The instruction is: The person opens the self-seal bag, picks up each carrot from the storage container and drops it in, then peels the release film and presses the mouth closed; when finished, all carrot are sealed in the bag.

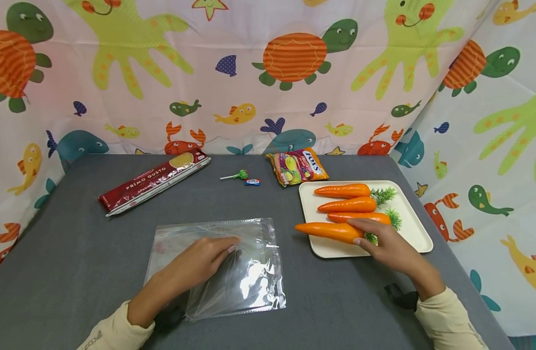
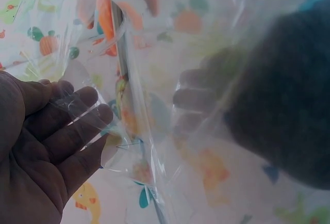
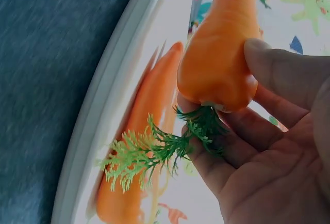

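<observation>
A clear plastic bag (image 1: 224,296) lies flat in front of me, and my left hand (image 1: 198,262) pinches its upper film between thumb and fingers. In the left wrist view, the see-through film (image 2: 149,172) spreads out beyond the fingers. My right hand (image 1: 392,249) grips an orange carrot (image 1: 326,232) near its green leafy end, over the front of a cream tray (image 1: 414,233). The right wrist view shows the thumb against the thick end of this held carrot (image 3: 221,53), with the fingers around the leaves (image 3: 170,141). More carrots (image 1: 348,204) lie side by side on the tray.
A dark red biscuit packet (image 1: 156,180) lies at the back left. Behind the bag are a green lollipop (image 1: 239,175) and a small blue wrapped sweet (image 1: 252,182). A colourful candy bag (image 1: 297,166) sits behind the tray. A sea-animal curtain (image 1: 163,112) hangs along the table's back edge.
</observation>
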The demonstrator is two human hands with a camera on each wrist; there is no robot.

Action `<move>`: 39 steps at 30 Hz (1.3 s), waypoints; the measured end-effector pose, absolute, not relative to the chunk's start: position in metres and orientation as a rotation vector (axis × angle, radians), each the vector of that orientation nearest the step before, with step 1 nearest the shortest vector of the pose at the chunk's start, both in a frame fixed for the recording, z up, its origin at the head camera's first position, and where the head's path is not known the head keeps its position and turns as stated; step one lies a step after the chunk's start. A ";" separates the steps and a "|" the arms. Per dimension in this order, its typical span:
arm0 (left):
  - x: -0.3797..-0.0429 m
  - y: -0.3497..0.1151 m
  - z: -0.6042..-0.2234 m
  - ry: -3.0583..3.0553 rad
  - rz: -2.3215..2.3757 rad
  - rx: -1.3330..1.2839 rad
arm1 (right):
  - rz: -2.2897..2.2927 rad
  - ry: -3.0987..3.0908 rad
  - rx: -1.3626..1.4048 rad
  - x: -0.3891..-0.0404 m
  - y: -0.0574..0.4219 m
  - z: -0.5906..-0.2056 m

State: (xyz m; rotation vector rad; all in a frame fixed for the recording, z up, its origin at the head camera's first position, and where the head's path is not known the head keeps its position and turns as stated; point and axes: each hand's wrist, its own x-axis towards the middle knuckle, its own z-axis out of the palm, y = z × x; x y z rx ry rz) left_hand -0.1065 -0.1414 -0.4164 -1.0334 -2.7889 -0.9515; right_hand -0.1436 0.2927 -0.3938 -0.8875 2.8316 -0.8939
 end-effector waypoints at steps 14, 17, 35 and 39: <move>-0.107 -0.141 -0.417 -2.812 -0.945 -1.019 | -0.879 2.775 -1.114 -0.147 0.266 -0.391; -0.107 -0.139 -0.417 -2.787 -0.947 -1.038 | -0.876 2.759 -1.106 -0.148 0.261 -0.389; -0.105 -0.140 -0.416 -2.805 -0.901 -1.017 | -0.828 2.572 -1.129 -0.149 0.219 -0.376; -0.105 -0.139 -0.416 -2.818 -0.910 -1.004 | -0.814 2.550 -1.143 -0.149 0.214 -0.377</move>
